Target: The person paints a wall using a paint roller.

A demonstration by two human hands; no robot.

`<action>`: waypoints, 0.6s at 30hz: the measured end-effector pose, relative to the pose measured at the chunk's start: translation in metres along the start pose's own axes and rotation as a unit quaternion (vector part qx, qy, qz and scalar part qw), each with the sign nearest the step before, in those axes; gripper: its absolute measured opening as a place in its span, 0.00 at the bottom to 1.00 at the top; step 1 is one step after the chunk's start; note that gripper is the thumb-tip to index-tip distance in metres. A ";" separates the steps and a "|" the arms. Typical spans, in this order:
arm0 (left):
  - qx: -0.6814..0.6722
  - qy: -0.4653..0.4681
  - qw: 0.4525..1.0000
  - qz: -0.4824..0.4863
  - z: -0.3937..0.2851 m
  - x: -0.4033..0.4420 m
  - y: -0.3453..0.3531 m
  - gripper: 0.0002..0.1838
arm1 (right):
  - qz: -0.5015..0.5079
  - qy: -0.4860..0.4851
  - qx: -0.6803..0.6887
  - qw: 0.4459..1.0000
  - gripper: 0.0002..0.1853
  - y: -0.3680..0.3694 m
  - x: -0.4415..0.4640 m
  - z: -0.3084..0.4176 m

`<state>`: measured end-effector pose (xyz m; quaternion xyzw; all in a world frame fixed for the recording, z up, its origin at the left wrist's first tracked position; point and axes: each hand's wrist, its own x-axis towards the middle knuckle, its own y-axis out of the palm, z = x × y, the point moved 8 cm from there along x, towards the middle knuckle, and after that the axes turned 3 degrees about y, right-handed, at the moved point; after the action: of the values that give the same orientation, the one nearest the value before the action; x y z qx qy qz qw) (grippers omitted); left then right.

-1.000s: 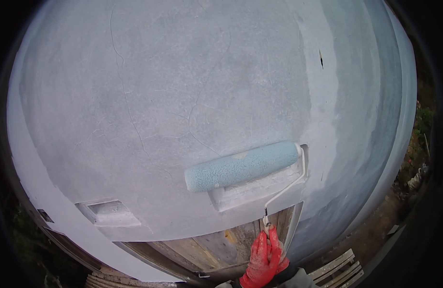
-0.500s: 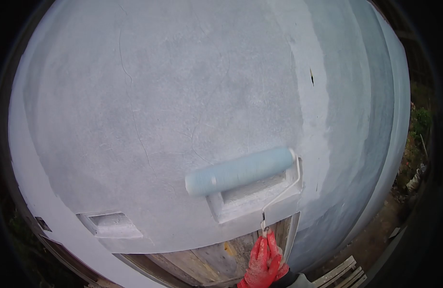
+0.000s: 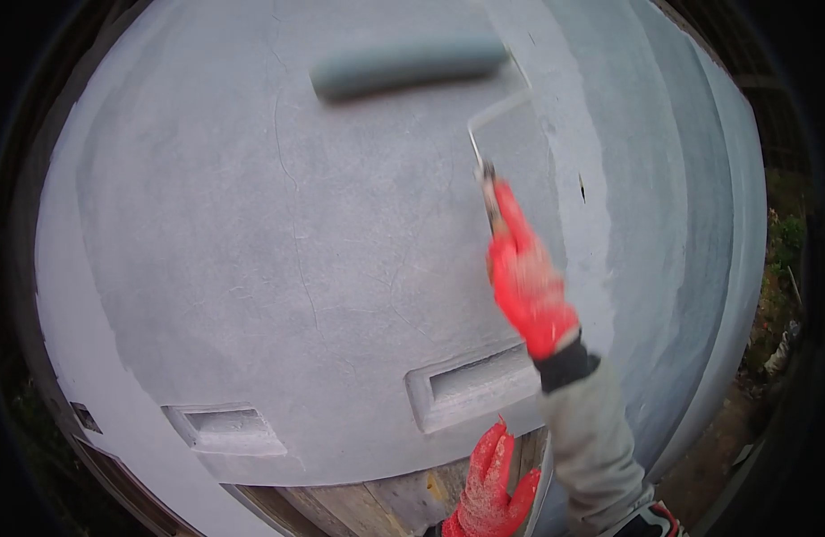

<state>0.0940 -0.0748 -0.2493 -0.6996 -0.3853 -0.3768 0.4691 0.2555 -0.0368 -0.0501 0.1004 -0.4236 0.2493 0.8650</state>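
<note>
A paint roller (image 3: 411, 70) with a wide blue-grey sleeve is held up high against the pale wall (image 3: 368, 224); motion blurs it. Its bent wire frame runs down to a handle, and my right hand (image 3: 531, 282), in a red glove, is wrapped round that handle with the arm stretched upward. Low in the view, my left hand (image 3: 493, 492) wears a whitish-smeared red glove. Its thumb stands apart from the fingers, and it holds nothing. Just above it lies a recessed opening (image 3: 475, 385) in the wall.
Another small recess (image 3: 229, 430) sits lower left. Weathered wooden boards (image 3: 386, 501) lie below the wall's bottom edge. Thin cracks run down the wall, and a dark slit (image 3: 582, 188) shows at right. Plants (image 3: 788, 237) grow beyond the right edge.
The roller has swung from the recess up to the upper wall in my right hand. My left hand, earlier together with the right at the handle, is now apart from it, low down.
</note>
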 end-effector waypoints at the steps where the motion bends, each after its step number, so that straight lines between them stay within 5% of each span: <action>1: 0.000 0.004 1.000 -0.003 -0.001 -0.005 -0.002 0.38 | -0.003 -0.015 -0.015 1.000 0.28 -0.002 -0.030 -0.013; 4: -0.006 0.020 1.000 -0.012 -0.003 -0.016 -0.007 0.37 | 0.018 0.007 -0.019 1.000 0.31 0.005 -0.143 -0.084; 6: -0.015 0.053 0.998 0.010 -0.010 -0.022 -0.004 0.36 | 0.077 0.121 0.028 0.989 0.32 0.016 -0.232 -0.155; 8: 0.014 0.039 0.999 0.028 -0.008 -0.030 0.002 0.36 | 0.062 0.075 0.055 0.994 0.32 0.024 -0.267 -0.207; 9: 0.021 0.041 0.998 0.038 -0.005 -0.031 0.006 0.36 | 0.084 0.137 0.091 0.983 0.32 0.030 -0.271 -0.235; 14: 0.041 0.012 0.998 0.041 -0.006 -0.024 0.006 0.34 | 0.071 0.105 -0.037 0.991 0.32 0.004 -0.167 -0.114; 18: 0.022 0.015 0.999 0.035 -0.003 -0.022 0.001 0.35 | -0.031 -0.045 -0.131 0.990 0.26 -0.013 -0.019 0.010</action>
<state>0.0852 -0.0819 -0.2680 -0.6963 -0.3617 -0.3622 0.5031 0.2459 -0.0582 -0.0583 0.0103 -0.4877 0.1602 0.8581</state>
